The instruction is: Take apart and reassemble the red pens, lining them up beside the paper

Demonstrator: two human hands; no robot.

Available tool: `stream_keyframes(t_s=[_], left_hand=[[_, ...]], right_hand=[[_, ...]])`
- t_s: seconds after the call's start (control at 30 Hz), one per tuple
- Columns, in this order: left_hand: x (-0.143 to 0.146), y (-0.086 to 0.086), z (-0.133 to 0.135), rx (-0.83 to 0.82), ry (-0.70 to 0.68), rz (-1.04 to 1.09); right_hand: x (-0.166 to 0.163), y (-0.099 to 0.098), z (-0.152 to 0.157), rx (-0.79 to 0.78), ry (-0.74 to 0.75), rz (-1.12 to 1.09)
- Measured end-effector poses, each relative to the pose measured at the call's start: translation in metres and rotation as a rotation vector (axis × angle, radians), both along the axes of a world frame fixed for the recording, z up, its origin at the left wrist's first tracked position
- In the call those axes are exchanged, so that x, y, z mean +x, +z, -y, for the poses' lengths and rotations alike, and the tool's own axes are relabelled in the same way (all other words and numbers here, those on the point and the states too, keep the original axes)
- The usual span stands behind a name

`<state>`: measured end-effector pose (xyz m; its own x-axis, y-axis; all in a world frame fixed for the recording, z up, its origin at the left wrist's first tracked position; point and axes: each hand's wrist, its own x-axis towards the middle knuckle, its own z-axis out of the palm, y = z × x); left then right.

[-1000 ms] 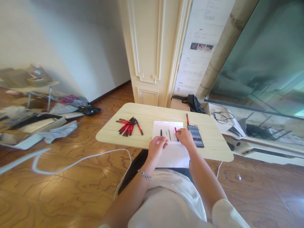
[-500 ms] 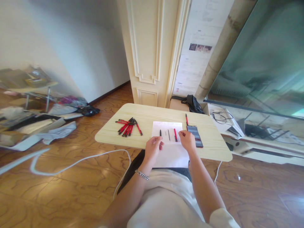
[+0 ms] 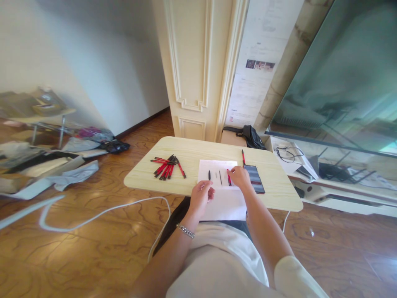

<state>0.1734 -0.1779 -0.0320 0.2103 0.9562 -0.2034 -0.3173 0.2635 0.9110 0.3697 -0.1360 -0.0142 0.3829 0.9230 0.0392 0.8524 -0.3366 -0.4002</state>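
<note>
Pen parts lie in a row on white paper [image 3: 221,207]: a black pen tip piece [image 3: 209,175], a small pale spring-like piece [image 3: 216,175], a thin dark refill [image 3: 220,177] and a red pen barrel [image 3: 229,180] with a dark end. My right hand [image 3: 241,177] has its fingertips closed at the upper part of the red barrel, partly covering it. Over the paper's left edge, just below the black piece, my left hand [image 3: 201,195] hovers with loosely bent fingers apart and nothing visible in them.
Several red and black pens [image 3: 169,167] are piled on the left of the light wooden table [image 3: 145,176]. A dark phone [image 3: 254,179] lies right of the paper, with another red pen [image 3: 243,156] above it. A white cable [image 3: 124,203] runs across the floor.
My right hand has moved left, from beside the red barrel onto its upper part. My left hand stays almost in place, and the pen parts lie as before.
</note>
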Motion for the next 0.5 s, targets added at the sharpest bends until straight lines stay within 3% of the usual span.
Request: stream_keyframes(t_s=[0.23, 0.4, 0.5], left_hand=[[0.003, 0.002, 0.001, 0.046, 0.026, -0.010], [0.005, 0.004, -0.002, 0.069, 0.037, -0.062], [0.005, 0.006, -0.003, 0.145, 0.035, -0.118]], right_hand=[[-0.003, -0.007, -0.011, -0.063, -0.014, 0.021], [-0.003, 0.001, -0.007, 0.009, -0.003, -0.028], [-0.006, 0.009, 0.002, 0.127, 0.031, -0.181]])
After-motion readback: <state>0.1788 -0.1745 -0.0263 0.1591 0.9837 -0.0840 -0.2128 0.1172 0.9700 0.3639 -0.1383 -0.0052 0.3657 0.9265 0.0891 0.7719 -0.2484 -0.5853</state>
